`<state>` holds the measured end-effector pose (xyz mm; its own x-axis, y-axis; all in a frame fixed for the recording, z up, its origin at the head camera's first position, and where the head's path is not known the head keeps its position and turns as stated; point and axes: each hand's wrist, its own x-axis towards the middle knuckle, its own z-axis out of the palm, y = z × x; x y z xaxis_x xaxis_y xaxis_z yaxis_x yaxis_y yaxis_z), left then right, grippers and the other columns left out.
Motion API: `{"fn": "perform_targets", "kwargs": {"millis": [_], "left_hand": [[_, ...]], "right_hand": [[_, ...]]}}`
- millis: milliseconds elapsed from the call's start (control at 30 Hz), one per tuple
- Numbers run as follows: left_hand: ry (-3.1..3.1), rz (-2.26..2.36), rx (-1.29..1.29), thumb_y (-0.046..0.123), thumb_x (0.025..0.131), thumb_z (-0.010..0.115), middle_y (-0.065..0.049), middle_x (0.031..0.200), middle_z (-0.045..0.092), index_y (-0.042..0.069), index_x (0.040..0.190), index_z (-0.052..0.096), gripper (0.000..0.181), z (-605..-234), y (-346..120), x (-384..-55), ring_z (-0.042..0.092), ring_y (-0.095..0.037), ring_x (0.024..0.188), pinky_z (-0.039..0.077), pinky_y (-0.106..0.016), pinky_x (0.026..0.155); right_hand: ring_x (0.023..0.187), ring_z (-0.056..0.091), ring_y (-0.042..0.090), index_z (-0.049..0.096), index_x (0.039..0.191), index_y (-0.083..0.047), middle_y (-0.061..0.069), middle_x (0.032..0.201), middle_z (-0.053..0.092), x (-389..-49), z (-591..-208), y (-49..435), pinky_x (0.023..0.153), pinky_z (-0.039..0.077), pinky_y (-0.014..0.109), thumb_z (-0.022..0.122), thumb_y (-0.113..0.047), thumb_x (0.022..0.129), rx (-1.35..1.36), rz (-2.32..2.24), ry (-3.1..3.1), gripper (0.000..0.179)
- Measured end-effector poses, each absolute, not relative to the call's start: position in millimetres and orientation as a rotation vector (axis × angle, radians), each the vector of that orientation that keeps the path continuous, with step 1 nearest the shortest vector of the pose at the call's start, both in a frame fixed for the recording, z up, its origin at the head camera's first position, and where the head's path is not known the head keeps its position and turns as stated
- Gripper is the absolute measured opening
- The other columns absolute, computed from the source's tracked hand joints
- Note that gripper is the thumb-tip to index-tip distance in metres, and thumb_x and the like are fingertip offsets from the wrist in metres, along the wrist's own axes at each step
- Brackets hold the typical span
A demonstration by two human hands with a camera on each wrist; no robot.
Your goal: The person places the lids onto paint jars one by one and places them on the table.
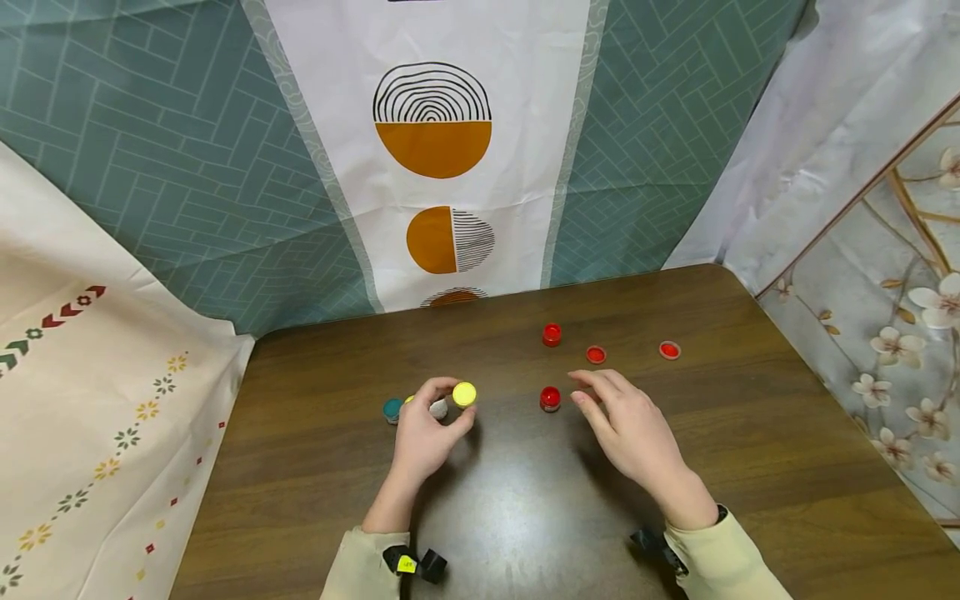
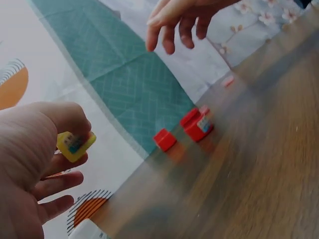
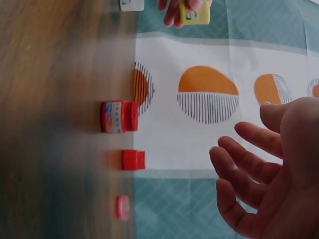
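My left hand (image 1: 429, 439) pinches a small yellow jar (image 1: 464, 395) between thumb and fingers, above the table. In the left wrist view, a label shows on this yellow jar (image 2: 75, 145). My right hand (image 1: 633, 429) hovers with relaxed fingers and holds nothing. Nearest to it, on its left, stands a red jar (image 1: 550, 399) with a printed label. Farther back is another red jar (image 1: 552, 335). Two flat red discs, probably lids (image 1: 596, 355), lie to the right. A teal-topped jar (image 1: 392, 410) and a white jar (image 1: 438, 409) are partly hidden by the left hand.
The brown wooden table (image 1: 315, 492) ends at a hanging cloth (image 1: 517, 242) at the back. A patterned white cloth (image 1: 112, 400) borders its left side, and a floral panel (image 1: 885, 358) borders its right. Another bit of yellow (image 1: 408, 399) peeks out behind the left hand.
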<state>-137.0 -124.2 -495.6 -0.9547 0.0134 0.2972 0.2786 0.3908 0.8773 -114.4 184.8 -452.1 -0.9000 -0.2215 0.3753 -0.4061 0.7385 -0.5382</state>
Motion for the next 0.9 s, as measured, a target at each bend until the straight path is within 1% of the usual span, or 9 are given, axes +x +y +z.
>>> {"fn": "perform_targets", "kwargs": {"millis": [100, 233, 333, 433, 500, 600, 700, 800, 900], "left_hand": [[-2.438, -1.564, -0.289, 0.007, 0.085, 0.088, 0.002, 0.114, 0.077, 0.014, 0.118, 0.071, 0.037, -499, -127, -139, 0.070, -0.025, 0.117, 0.051, -0.061, 0.101], [-2.478, -1.510, -0.350, 0.006, 0.085, 0.088, 0.000, 0.117, 0.076, 0.011, 0.124, 0.071, 0.042, -500, -129, -142, 0.070, -0.026, 0.115, 0.051, -0.061, 0.101], [-2.513, -1.446, -0.359, 0.008, 0.086, 0.089, -0.003, 0.118, 0.076, 0.010, 0.124, 0.071, 0.042, -501, -130, -144, 0.070, -0.026, 0.114, 0.052, -0.059, 0.100], [-2.564, -1.381, -0.323, 0.011, 0.085, 0.091, -0.004, 0.117, 0.075, 0.011, 0.119, 0.072, 0.039, -504, -131, -146, 0.070, -0.027, 0.113, 0.054, -0.055, 0.098], [-2.606, -1.340, -0.289, 0.013, 0.086, 0.091, -0.005, 0.118, 0.073, 0.011, 0.117, 0.071, 0.037, -505, -132, -147, 0.068, -0.028, 0.116, 0.054, -0.054, 0.098], [-2.657, -1.281, -0.246, 0.018, 0.086, 0.092, -0.007, 0.124, 0.072, 0.011, 0.115, 0.073, 0.035, -508, -133, -150, 0.063, -0.031, 0.128, 0.052, -0.053, 0.103], [-2.681, -1.229, -0.231, 0.020, 0.087, 0.092, -0.009, 0.128, 0.072, 0.011, 0.113, 0.075, 0.033, -510, -134, -153, 0.055, -0.033, 0.141, 0.045, -0.055, 0.114], [-2.690, -1.181, -0.246, 0.018, 0.086, 0.093, -0.010, 0.120, 0.075, 0.010, 0.114, 0.075, 0.034, -511, -135, -155, 0.052, -0.034, 0.144, 0.034, -0.056, 0.122], [-2.700, -1.126, -0.278, 0.016, 0.085, 0.094, -0.009, 0.110, 0.077, 0.007, 0.116, 0.075, 0.037, -512, -136, -157, 0.053, -0.035, 0.144, 0.025, -0.059, 0.126]], "right_hand": [[0.102, 0.071, 0.024, 0.070, 0.138, -0.013, 0.003, 0.129, 0.069, -113, -456, 190, 0.084, 0.057, 0.049, 0.065, -0.029, 0.110, 0.483, 0.930, -2.664, 0.033], [0.107, 0.071, 0.029, 0.071, 0.137, -0.012, 0.004, 0.132, 0.068, -112, -461, 195, 0.087, 0.056, 0.052, 0.063, -0.029, 0.111, 0.475, 0.940, -2.674, 0.032], [0.107, 0.071, 0.028, 0.072, 0.136, -0.013, 0.003, 0.132, 0.067, -111, -462, 197, 0.087, 0.057, 0.052, 0.062, -0.031, 0.111, 0.470, 0.935, -2.680, 0.032], [0.107, 0.070, 0.026, 0.072, 0.134, -0.014, 0.001, 0.131, 0.067, -111, -463, 197, 0.087, 0.057, 0.051, 0.061, -0.033, 0.112, 0.470, 0.929, -2.688, 0.032], [0.107, 0.070, 0.024, 0.073, 0.134, -0.015, 0.001, 0.131, 0.067, -111, -464, 197, 0.086, 0.057, 0.051, 0.060, -0.034, 0.112, 0.471, 0.924, -2.697, 0.032], [0.106, 0.070, 0.023, 0.073, 0.133, -0.016, 0.000, 0.131, 0.066, -111, -464, 196, 0.086, 0.057, 0.050, 0.059, -0.036, 0.112, 0.472, 0.922, -2.715, 0.032], [0.105, 0.069, 0.022, 0.073, 0.133, -0.017, -0.001, 0.131, 0.066, -111, -464, 195, 0.085, 0.057, 0.050, 0.059, -0.037, 0.112, 0.472, 0.920, -2.728, 0.032], [0.105, 0.069, 0.021, 0.074, 0.132, -0.018, -0.002, 0.131, 0.066, -111, -465, 194, 0.085, 0.057, 0.049, 0.059, -0.038, 0.112, 0.472, 0.923, -2.735, 0.032], [0.104, 0.069, 0.021, 0.074, 0.132, -0.019, -0.004, 0.130, 0.066, -111, -465, 193, 0.085, 0.057, 0.049, 0.059, -0.038, 0.112, 0.477, 0.921, -2.741, 0.031]]}}
